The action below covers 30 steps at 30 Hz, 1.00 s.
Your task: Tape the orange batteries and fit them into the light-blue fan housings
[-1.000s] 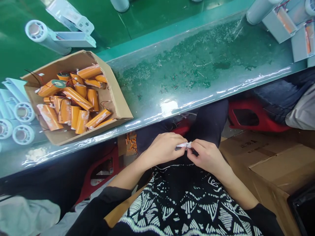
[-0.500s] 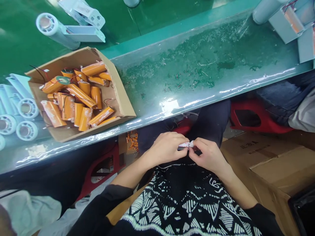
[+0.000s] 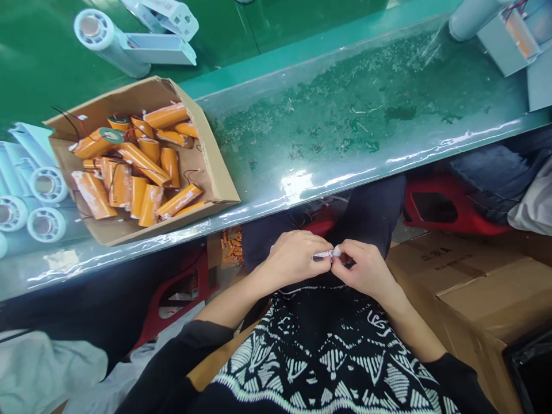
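Above my lap I hold a small white tube (image 3: 322, 254) with reddish print, much of it hidden by my fingers. My left hand (image 3: 297, 259) is closed around its body. The fingertips of my right hand (image 3: 364, 265) pinch the whitish cap-like end (image 3: 337, 251), close against the left fingertips. Whether that end is joined to the tube or loose is too small to tell. Up and to the left, an open cardboard box (image 3: 222, 167) stands on the bench, holding several orange wrapped battery packs (image 3: 144, 164) with thin wires.
The green bench (image 3: 267, 132) runs across in front of me. Light blue plastic housings (image 3: 161, 50) lie behind and left of the box, more (image 3: 502, 46) at far right. Red stools (image 3: 457, 207) and seated people flank me. A large carton (image 3: 470, 270) stands at my right.
The view has shifted slightly, so the box and housings sit a little differently in the picture. Both hands keep their hold on the tube, with only slight finger movement.
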Each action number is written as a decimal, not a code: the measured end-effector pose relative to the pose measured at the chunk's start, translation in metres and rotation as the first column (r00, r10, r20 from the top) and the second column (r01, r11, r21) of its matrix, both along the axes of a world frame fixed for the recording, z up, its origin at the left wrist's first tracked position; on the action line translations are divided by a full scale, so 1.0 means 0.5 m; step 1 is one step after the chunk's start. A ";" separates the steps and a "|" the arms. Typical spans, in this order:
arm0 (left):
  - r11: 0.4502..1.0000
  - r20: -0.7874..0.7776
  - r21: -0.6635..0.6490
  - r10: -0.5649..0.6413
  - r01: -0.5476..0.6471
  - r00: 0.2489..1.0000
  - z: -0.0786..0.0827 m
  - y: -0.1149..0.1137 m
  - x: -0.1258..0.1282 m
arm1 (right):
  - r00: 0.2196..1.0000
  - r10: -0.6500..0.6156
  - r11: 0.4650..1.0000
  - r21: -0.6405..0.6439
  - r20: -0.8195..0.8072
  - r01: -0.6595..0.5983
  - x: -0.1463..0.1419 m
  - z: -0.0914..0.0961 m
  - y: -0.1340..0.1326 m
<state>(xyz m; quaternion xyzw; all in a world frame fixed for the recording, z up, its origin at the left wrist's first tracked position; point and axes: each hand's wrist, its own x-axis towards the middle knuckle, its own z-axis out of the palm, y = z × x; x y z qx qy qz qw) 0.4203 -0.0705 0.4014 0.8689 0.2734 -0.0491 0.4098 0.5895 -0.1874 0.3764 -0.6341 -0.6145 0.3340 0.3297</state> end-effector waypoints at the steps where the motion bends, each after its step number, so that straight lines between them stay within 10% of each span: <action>1: 1.000 -0.005 0.004 0.001 -0.001 1.000 0.000 0.000 0.000 | 1.000 0.008 1.000 0.002 0.003 -0.008 0.000 0.001 0.000; 12: 0.993 0.322 0.115 -0.019 -0.019 0.946 -0.029 0.002 -0.020 | 0.995 0.000 0.997 -0.071 -0.103 -0.007 0.020 -0.008 0.013; 21: 0.950 0.326 0.309 -0.139 0.034 0.935 -0.042 0.000 -0.017 | 0.962 0.007 0.999 0.045 0.274 -0.021 0.005 0.005 0.012; 30: 0.932 0.262 0.354 -0.173 0.072 0.949 -0.044 -0.003 -0.023 | 0.973 -0.035 0.987 -0.162 -0.226 -0.002 0.026 -0.025 0.021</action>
